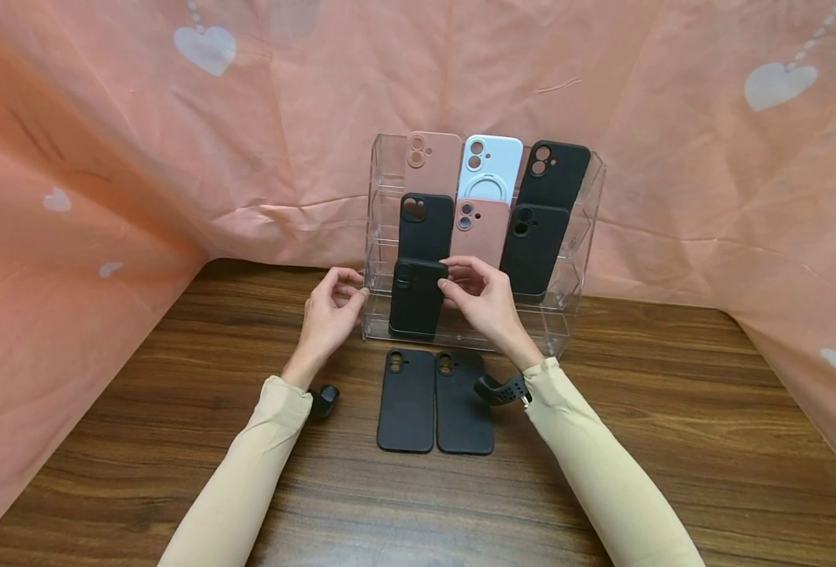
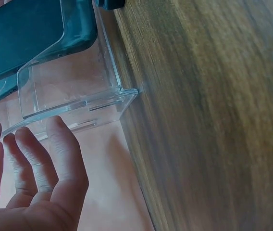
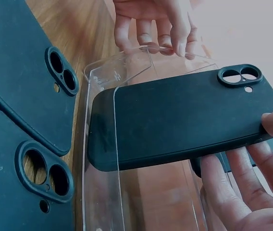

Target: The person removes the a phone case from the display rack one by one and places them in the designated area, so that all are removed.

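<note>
A black phone case [image 1: 418, 299] stands in the lowest tier of a clear display stand [image 1: 531, 321], towards its left end. My right hand [image 1: 484, 303] pinches this case by its upper right edge, the thumb on the back face and fingers behind, as the right wrist view [image 3: 175, 120] also shows. With thumb and fingertips, my left hand [image 1: 331, 311] holds the left side panel of the stand; that panel [image 2: 55, 108] crosses above the fingers in the left wrist view. Two more black phone cases, a left one [image 1: 406, 402] and a right one [image 1: 464, 405], lie flat before the stand.
Upper tiers hold a pink case [image 1: 433, 161], a white case with a ring [image 1: 490, 161], black cases [image 1: 555, 177] and a second pink case [image 1: 481, 232]. A pink curtain [image 1: 304, 157] hangs behind the wooden table [image 1: 673, 441]. Black straps [image 1: 501, 390] circle the wrists.
</note>
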The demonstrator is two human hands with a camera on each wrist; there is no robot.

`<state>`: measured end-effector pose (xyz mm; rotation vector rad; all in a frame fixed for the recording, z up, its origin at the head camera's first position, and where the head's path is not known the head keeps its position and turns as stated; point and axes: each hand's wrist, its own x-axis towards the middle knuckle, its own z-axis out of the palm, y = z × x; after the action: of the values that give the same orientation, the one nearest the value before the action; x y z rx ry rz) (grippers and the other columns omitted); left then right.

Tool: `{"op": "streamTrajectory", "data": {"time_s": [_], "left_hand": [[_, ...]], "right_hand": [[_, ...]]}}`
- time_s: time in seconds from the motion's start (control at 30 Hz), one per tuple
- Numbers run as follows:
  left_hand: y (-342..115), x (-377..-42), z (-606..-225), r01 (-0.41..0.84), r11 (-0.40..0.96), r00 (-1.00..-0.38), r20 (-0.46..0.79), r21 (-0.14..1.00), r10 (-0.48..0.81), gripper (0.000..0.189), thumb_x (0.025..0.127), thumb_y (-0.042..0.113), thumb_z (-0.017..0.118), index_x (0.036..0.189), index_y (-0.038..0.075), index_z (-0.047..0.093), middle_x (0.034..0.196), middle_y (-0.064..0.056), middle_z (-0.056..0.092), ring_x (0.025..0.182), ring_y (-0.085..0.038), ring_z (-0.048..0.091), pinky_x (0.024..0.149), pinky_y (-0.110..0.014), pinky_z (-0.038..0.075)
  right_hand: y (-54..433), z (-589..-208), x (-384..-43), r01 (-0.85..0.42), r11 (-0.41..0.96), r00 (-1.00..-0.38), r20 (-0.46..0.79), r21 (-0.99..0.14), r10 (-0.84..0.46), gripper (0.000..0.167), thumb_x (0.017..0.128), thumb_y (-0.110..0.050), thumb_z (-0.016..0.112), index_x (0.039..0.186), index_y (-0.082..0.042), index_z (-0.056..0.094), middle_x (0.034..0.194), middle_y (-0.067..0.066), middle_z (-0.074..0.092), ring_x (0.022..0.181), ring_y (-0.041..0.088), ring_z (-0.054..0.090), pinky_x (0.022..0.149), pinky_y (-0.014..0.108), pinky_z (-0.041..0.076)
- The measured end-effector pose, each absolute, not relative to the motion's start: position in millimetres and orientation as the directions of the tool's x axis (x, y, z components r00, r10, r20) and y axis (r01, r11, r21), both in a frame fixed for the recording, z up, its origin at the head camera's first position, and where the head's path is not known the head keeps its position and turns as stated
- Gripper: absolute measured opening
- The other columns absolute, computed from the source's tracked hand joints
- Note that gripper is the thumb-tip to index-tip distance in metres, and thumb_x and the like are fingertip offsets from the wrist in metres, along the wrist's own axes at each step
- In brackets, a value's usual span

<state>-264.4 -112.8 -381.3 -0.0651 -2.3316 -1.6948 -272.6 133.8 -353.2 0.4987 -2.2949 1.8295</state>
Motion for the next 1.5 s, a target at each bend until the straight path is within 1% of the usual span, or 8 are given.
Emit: {"op": "streamTrajectory", "data": {"time_s": [0.4,0.67,0.77,0.9,1.07,1.2,1.3,1.5], "left_hand": [[-112.7,-264.5,-381.0,0.190,0.318,-0.964,0.238,0.929,-0.118,0.020,0.096,0.016,0.067,0.115,0.011,0.065,0.092,-0.011,0.071,0.077,-0.032,0.072,0.057,-0.025,0.059],[-113.4,-264.0,-380.5,0.183,0.310,-0.967,0.228,0.933,-0.116,0.019,0.096,0.016,0.068,0.114,0.012,0.064,0.092,-0.012,0.071,0.073,-0.025,0.070,0.057,-0.025,0.059],[-113.5,-263.8,-380.2,0.180,0.307,-0.968,0.224,0.934,-0.115,0.019,0.096,0.016,0.068,0.114,0.012,0.064,0.093,-0.012,0.071,0.073,-0.024,0.070,0.059,-0.030,0.061],[-113.3,-264.0,-380.4,0.177,0.304,-0.968,0.222,0.936,-0.117,0.019,0.096,0.015,0.067,0.114,0.012,0.064,0.093,-0.012,0.071,0.073,-0.025,0.071,0.064,-0.040,0.064],[-113.0,-264.1,-380.7,0.172,0.306,-0.969,0.216,0.937,-0.117,0.019,0.096,0.016,0.068,0.114,0.012,0.064,0.093,-0.010,0.070,0.074,-0.027,0.071,0.064,-0.041,0.064],[-112.7,-263.6,-380.4,0.169,0.301,-0.970,0.213,0.939,-0.120,0.019,0.096,0.016,0.068,0.114,0.012,0.064,0.092,-0.010,0.070,0.076,-0.029,0.071,0.066,-0.044,0.064],[-112.5,-263.4,-380.0,0.170,0.302,-0.970,0.214,0.938,-0.119,0.019,0.096,0.016,0.067,0.114,0.012,0.064,0.093,-0.010,0.070,0.076,-0.029,0.071,0.065,-0.043,0.064],[-112.9,-263.2,-380.1,0.176,0.301,-0.969,0.220,0.937,-0.117,0.019,0.096,0.015,0.067,0.114,0.012,0.064,0.092,-0.010,0.069,0.076,-0.030,0.071,0.058,-0.028,0.060]], "right_hand": [[140.5,-353.2,-270.8,-0.376,0.136,-0.923,0.358,-0.916,-0.141,0.032,0.095,-0.003,0.070,0.127,-0.002,0.066,0.109,0.017,0.067,0.088,0.016,0.072,0.084,0.052,0.061],[146.9,-349.9,-268.4,-0.382,0.135,-0.922,0.368,-0.914,-0.118,0.033,0.095,-0.004,0.071,0.127,-0.002,0.066,0.110,0.018,0.067,0.089,0.020,0.071,0.082,0.044,0.064],[150.7,-348.6,-268.6,-0.385,0.150,-0.922,0.373,-0.911,-0.100,0.033,0.095,-0.005,0.071,0.127,-0.002,0.066,0.109,0.014,0.068,0.087,0.017,0.071,0.080,0.040,0.064],[156.1,-345.6,-266.9,-0.385,0.148,-0.923,0.378,-0.911,-0.078,0.033,0.095,-0.005,0.071,0.127,-0.003,0.066,0.106,0.006,0.069,0.087,0.014,0.071,0.078,0.035,0.065],[162.4,-342.2,-263.7,-0.392,0.101,-0.920,0.388,-0.914,-0.058,0.034,0.094,-0.002,0.071,0.127,0.000,0.065,0.102,-0.001,0.069,0.085,0.013,0.072,0.079,0.040,0.064],[167.8,-340.0,-261.2,-0.399,0.090,-0.917,0.395,-0.913,-0.052,0.034,0.094,-0.001,0.071,0.127,0.000,0.064,0.101,-0.002,0.070,0.084,0.012,0.072,0.078,0.038,0.064],[172.1,-337.5,-258.3,-0.401,0.107,-0.916,0.399,-0.910,-0.040,0.034,0.094,-0.002,0.071,0.127,-0.001,0.065,0.101,-0.003,0.069,0.084,0.011,0.073,0.076,0.035,0.064],[179.9,-333.4,-253.4,-0.396,0.075,-0.918,0.395,-0.915,-0.032,0.034,0.093,0.000,0.071,0.126,-0.004,0.066,0.100,-0.001,0.069,0.083,0.011,0.073,0.076,0.036,0.064]]}}
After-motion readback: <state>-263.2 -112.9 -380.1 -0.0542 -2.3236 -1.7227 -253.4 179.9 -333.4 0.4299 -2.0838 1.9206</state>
